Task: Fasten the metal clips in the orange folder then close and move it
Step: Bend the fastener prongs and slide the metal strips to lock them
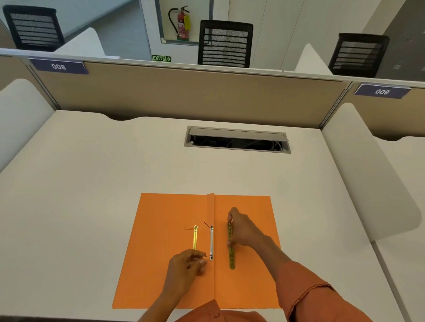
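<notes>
An orange folder (pixel 170 210) lies open and flat on the desk near its front edge. A silver metal strip (pixel 211 242) runs along the fold, with thin prongs sticking out at both ends. My left hand (pixel 186 265) pinches the near prong of that strip. A yellow metal bar (pixel 195 237) lies on the left flap, a thin prong at its far end. My right hand (pixel 242 228) rests on the right flap, fingers pressed on a green-gold metal bar (pixel 231 257).
The white desk (pixel 87 189) has a cable tray opening (pixel 237 142) at the back centre. A beige partition (pixel 180 89) closes the far side, with white dividers (pixel 376 179) left and right. Black chairs stand beyond it.
</notes>
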Available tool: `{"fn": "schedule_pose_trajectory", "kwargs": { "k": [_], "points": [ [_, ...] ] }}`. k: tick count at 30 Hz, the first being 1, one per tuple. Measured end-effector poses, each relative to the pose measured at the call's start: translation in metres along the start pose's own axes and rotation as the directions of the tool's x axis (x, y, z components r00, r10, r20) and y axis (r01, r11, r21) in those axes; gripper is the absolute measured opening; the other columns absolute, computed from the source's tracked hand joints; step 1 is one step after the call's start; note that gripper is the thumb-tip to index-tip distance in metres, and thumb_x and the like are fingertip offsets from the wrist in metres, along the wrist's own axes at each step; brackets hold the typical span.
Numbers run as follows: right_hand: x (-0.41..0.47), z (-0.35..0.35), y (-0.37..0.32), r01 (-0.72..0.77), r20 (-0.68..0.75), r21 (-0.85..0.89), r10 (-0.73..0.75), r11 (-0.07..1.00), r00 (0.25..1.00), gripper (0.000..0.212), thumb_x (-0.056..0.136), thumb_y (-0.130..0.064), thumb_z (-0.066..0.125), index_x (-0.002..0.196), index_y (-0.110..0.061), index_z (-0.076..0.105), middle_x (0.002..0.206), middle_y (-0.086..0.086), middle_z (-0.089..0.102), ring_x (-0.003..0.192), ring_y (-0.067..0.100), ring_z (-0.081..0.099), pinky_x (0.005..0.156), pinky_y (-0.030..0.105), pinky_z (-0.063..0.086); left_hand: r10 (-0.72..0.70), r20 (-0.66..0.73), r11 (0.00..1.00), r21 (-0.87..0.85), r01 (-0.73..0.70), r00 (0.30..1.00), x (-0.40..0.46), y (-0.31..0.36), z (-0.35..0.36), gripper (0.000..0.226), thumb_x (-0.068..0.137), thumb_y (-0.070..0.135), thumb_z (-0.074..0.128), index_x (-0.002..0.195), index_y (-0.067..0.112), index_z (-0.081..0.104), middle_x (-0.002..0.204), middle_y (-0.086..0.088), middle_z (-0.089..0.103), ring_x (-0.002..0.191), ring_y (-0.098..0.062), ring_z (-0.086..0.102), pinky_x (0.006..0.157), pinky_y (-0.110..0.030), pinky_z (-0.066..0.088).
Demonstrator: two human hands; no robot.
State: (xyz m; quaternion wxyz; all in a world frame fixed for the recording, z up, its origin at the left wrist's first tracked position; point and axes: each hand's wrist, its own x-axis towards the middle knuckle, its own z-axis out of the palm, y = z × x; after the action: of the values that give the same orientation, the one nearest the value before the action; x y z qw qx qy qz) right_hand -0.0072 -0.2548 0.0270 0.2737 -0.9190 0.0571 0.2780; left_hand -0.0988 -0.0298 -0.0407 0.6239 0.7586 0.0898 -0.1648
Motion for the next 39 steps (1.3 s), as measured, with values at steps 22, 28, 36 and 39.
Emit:
{"fn": "schedule_pose_trajectory", "kwargs": {
  "k": [22,28,36,39],
  "points": [
    [-0.015,0.004,-0.031,0.165,-0.092,0.497,-0.137,0.852,0.986,0.055,0.081,0.003,0.085,0.121,-0.019,0.054,0.103,0.006,0.064,0.070,0.016,0.069,0.062,0.027,0.060,0.132,0.031,0.978,0.160,-0.136,0.991,0.005,0.021,0.010,0.020,0.089,0.001,0.077,0.090,0.020,0.084,0.080,0.010,0.080,0.070,-0.008,0.072,0.066,-0.020,0.057],
    [-0.015,0.011,-0.036,0.160,-0.093,0.497,-0.131,0.853,0.987,0.054,0.080,0.006,0.083,0.119,-0.017,0.054,0.100,0.007,0.060,0.069,0.019,0.064,0.058,0.028,0.056,0.129,0.046,0.981,0.137,-0.134,0.991,0.006,0.020,0.009,0.021,0.089,-0.002,0.075,0.089,0.017,0.085,0.079,0.003,0.081,0.065,-0.005,0.069,0.064,-0.018,0.052],
    [-0.014,0.017,-0.035,0.148,-0.117,0.477,-0.104,0.866,0.988,0.054,0.079,0.005,0.084,0.118,-0.019,0.055,0.093,-0.001,0.062,0.071,0.015,0.062,0.063,0.032,0.054,0.133,0.040,0.983,0.122,-0.137,0.990,0.006,0.019,0.010,0.021,0.089,-0.003,0.075,0.089,0.016,0.085,0.078,0.003,0.081,0.066,-0.006,0.071,0.066,-0.018,0.055],
    [-0.014,0.019,-0.035,0.150,-0.130,0.479,-0.100,0.865,0.987,0.055,0.078,0.004,0.085,0.116,-0.021,0.055,0.091,-0.004,0.063,0.067,0.010,0.059,0.064,0.032,0.052,0.137,0.043,0.984,0.109,-0.141,0.990,0.006,0.018,0.010,0.022,0.089,-0.003,0.074,0.088,0.017,0.085,0.078,0.002,0.081,0.064,-0.005,0.070,0.064,-0.017,0.054]
  ]
}}
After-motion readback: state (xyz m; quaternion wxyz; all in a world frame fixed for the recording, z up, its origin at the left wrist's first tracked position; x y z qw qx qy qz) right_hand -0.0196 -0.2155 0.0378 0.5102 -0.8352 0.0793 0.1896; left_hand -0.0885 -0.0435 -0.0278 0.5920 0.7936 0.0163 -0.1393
